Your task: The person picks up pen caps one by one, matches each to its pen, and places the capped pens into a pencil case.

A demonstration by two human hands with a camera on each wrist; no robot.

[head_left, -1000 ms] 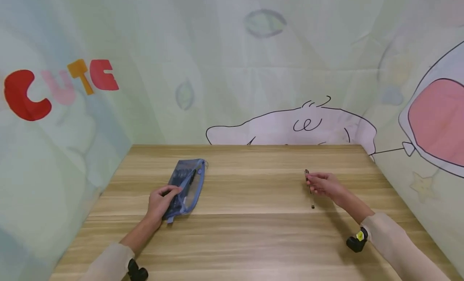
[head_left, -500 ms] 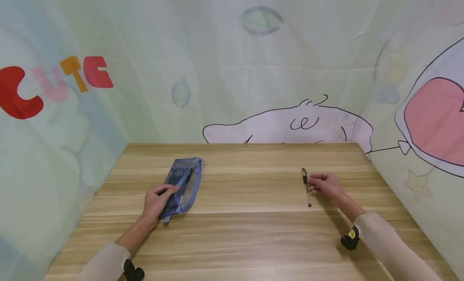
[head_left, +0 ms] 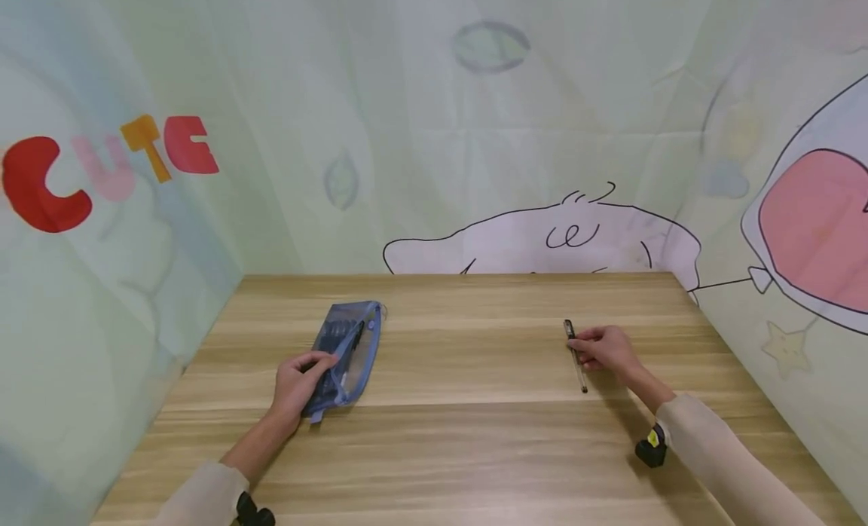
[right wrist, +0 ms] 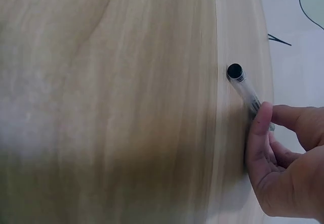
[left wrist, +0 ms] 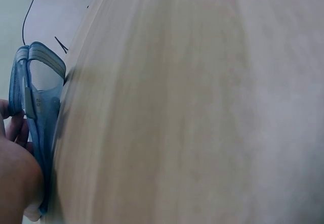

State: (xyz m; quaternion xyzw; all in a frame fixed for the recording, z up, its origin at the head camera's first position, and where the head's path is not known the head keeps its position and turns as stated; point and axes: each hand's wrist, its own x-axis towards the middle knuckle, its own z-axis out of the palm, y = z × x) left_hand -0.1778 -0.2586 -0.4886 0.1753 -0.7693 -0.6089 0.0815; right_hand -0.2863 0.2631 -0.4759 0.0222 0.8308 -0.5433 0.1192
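On the left of the wooden table, a blue mesh pencil case (head_left: 351,313) lies slanted, its zipper side towards the right. Dark pens (head_left: 332,336) show through its mesh. My left hand (head_left: 293,384) pinches the upper edge of its opening between thumb and fingers; the left wrist view shows the case (left wrist: 46,100) tilted along the table. Far to the right, my right hand (head_left: 612,353) pinches a clear-barrelled pen with a black cap (head_left: 581,374) near its capped part. Its black end (right wrist: 235,71) points away from the fingers in the right wrist view, close over the table.
The wooden table (head_left: 434,451) spreads between and in front of both hands. A printed cloth (head_left: 434,134) with cartoon drawings hangs behind it and at the sides. Black wrist cameras (head_left: 651,448) sit at both sleeves.
The right fingers came off the pen, leaving it lying beside them half a second ago, and now grip it again. The left hand keeps its hold on the pencil case.
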